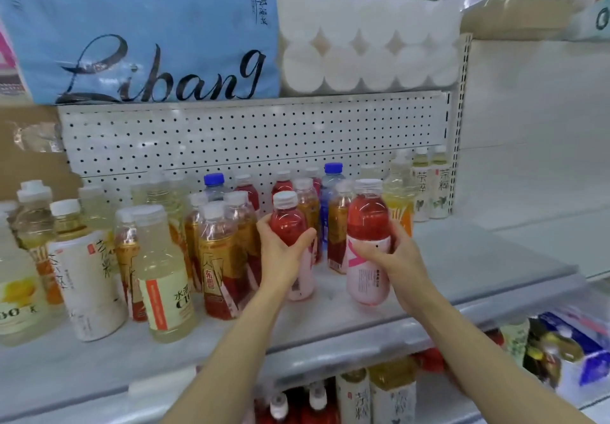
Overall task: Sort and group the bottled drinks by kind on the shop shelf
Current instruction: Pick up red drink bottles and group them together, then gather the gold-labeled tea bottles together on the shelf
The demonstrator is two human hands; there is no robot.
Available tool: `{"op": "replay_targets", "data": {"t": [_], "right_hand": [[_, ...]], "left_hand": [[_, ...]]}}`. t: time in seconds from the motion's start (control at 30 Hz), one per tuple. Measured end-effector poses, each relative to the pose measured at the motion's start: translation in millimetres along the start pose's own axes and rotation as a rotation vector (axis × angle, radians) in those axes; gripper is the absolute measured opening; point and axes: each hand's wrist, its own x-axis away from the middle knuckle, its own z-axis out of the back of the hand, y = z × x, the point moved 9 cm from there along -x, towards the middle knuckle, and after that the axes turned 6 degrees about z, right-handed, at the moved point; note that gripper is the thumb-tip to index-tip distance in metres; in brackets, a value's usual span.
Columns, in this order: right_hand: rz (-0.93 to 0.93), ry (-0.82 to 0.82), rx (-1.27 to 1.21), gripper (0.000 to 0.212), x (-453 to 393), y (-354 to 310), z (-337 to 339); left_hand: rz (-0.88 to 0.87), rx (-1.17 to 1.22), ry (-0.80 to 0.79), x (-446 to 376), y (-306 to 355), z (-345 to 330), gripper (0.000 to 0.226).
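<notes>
Two red drinks with pink labels stand upright on the grey shelf: the left hand grips one red bottle, the right hand grips the other red bottle; two blue-capped water bottles stand behind.

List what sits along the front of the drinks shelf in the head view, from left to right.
Yellow-labelled lemon drink bottle → white-labelled tea bottle → pale cloudy bottle with an orange label strip → amber bottle with a gold label → red bottle in the left hand → red bottle in the right hand.
</notes>
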Motion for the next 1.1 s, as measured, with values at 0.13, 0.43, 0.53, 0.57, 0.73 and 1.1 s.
{"op": "replay_targets", "data": {"t": [0.13, 0.43, 0.53, 0.57, 0.73, 1.1], "right_hand": [[0.012, -0.046, -0.032, 0.054, -12, 2, 18], [-0.028, -0.087, 0.007, 0.064, -21, 26, 46], [-0.030, -0.081, 0.026, 0.067, -25, 33, 51], [-0.026, -0.080, 0.036, 0.069, -26, 34, 52], [0.004, -0.067, 0.079, 0.066, -30, 41, 58], [0.083, 0.005, 0.166, 0.060, -38, 44, 66]], "left_hand": [[-0.006, -0.056, 0.121, -11, -3, -7, 0.080], [-0.235, -0.488, 0.404, 10, 55, -17, 0.084], [-0.454, -0.807, 0.369, -9, 113, -43, 0.068], [-0.431, -0.949, 0.308, -28, 122, -52, 0.064], [0.025, -1.369, -0.102, -99, 102, -74, 0.030], [0.220, -1.260, -0.276, -125, 77, -78, 0.039]]}}
